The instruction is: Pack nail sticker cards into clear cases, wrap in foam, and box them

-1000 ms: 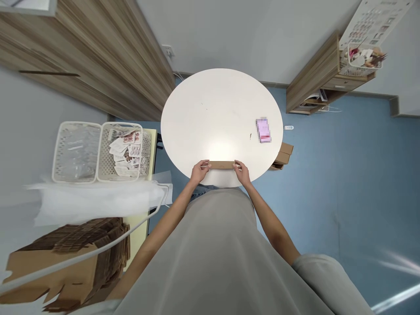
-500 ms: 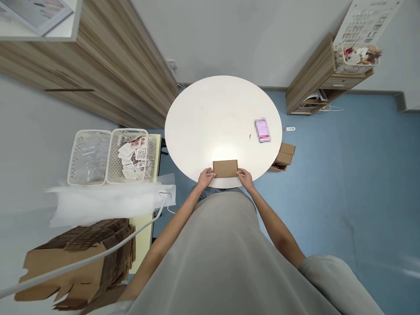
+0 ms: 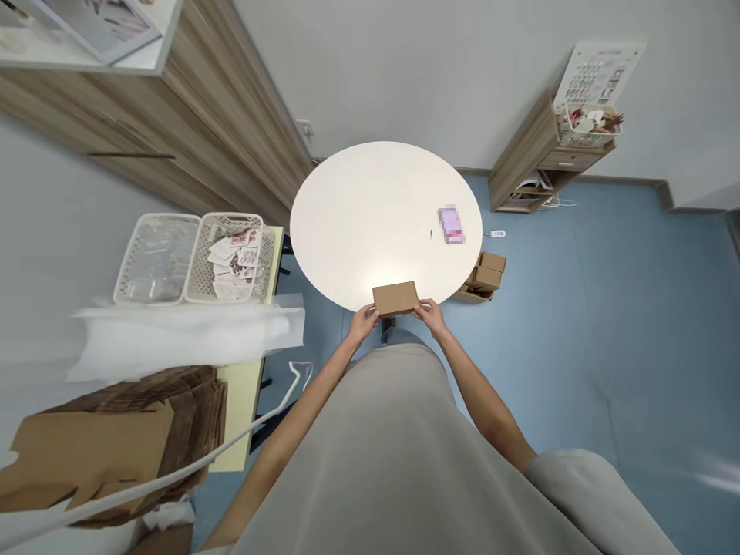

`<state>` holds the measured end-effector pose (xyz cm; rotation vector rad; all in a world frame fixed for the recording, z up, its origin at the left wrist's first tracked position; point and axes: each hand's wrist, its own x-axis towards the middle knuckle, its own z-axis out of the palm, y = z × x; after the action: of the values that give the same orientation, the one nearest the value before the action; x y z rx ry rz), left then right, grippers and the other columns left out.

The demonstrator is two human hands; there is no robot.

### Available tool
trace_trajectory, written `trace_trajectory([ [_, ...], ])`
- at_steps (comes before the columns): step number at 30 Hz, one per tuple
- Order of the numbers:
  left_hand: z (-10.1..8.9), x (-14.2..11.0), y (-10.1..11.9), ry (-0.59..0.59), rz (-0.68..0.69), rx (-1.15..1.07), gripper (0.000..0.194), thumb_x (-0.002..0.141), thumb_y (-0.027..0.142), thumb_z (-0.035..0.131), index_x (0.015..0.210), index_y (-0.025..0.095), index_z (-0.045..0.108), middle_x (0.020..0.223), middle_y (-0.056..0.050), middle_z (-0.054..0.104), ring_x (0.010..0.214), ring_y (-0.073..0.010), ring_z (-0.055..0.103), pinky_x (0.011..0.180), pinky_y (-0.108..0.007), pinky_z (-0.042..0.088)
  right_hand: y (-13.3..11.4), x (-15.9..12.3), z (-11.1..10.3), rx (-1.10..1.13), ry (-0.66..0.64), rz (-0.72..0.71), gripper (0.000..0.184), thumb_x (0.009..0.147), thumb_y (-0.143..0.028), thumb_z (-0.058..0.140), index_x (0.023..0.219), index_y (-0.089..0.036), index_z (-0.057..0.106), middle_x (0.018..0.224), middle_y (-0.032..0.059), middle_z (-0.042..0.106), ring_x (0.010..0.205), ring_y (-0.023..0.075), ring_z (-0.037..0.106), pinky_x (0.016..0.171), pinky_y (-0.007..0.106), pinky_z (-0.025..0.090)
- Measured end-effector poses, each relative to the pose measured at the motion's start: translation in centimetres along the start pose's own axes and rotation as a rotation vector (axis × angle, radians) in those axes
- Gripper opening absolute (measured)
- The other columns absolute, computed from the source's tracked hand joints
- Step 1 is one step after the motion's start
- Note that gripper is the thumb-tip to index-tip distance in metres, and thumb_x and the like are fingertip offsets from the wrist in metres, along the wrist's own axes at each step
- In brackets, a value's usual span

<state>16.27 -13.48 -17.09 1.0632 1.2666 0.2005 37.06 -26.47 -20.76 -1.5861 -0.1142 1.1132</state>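
Holding cardboard box (image 3: 396, 297), now slanted more, overlapping table (image 3: 352, 231) rim.

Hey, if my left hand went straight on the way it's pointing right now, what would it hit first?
The brown cardboard box: your left hand is already at its left end. Beyond that seems to lie the white table, though the height between them is unclear.

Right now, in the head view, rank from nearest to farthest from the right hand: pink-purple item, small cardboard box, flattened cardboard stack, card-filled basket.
1. Small cardboard box: held in the right hand.
2. Pink-purple item: right side of the white table.
3. Card-filled basket: left of the table.
4. Flattened cardboard stack: lower left.
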Motion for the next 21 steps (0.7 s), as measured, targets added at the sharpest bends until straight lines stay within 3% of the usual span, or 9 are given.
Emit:
trace_trajectory([
  [6,3.6,-3.6,-4.8,0.006,0.100,-0.054,0.040,0.090,0.035,0.082,0.122,0.016,0.067,0.132,-0.018,0.077,0.106,-0.0280,0.080,0.101,-0.051,0.066,1.0,-5.8,-5.1,0.015,0.032,-0.050,0.060,0.061,-0.054,0.101,0.098,-0.024,0.064,0.092,0.0026,0.081,0.083,0.0220,0.081,0.100,0.050,0.067],
  [10,6.2,-5.4,-6.6,-0.051,0.152,-0.038,0.038,0.087,0.033,0.082,0.119,0.016,0.070,0.134,-0.019,0.076,0.119,-0.0317,0.076,0.104,-0.053,0.064,2.2,-9.9,-8.9,0.027,0.099,-0.037,0.062,0.060,-0.052,0.102,0.100,-0.024,0.064,0.094,0.0035,0.082,0.089,0.0237,0.082,0.105,0.050,0.066],
  [14,8.3,-6.4,-6.8,-0.112,0.192,0.003,0.038,0.085,0.033,0.082,0.117,0.016,0.073,0.137,-0.020,0.075,0.130,-0.0340,0.072,0.108,-0.054,0.062,3.1,-12.7,-11.7,0.055,0.167,-0.011,0.059,0.063,-0.052,0.101,0.099,-0.024,0.063,0.093,0.0034,0.081,0.090,0.0233,0.082,0.106,0.050,0.065],
  [21,11.9,-7.2,-5.4,-0.229,0.154,0.139,0.044,0.082,0.034,0.084,0.120,0.016,0.072,0.135,-0.018,0.077,0.111,-0.0304,0.078,0.105,-0.053,0.063,3.6,-13.8,-15.3,0.139,0.284,-0.017,0.055,0.070,-0.058,0.095,0.101,-0.023,0.064,0.095,0.0049,0.082,0.090,0.0227,0.082,0.107,0.050,0.064],
])
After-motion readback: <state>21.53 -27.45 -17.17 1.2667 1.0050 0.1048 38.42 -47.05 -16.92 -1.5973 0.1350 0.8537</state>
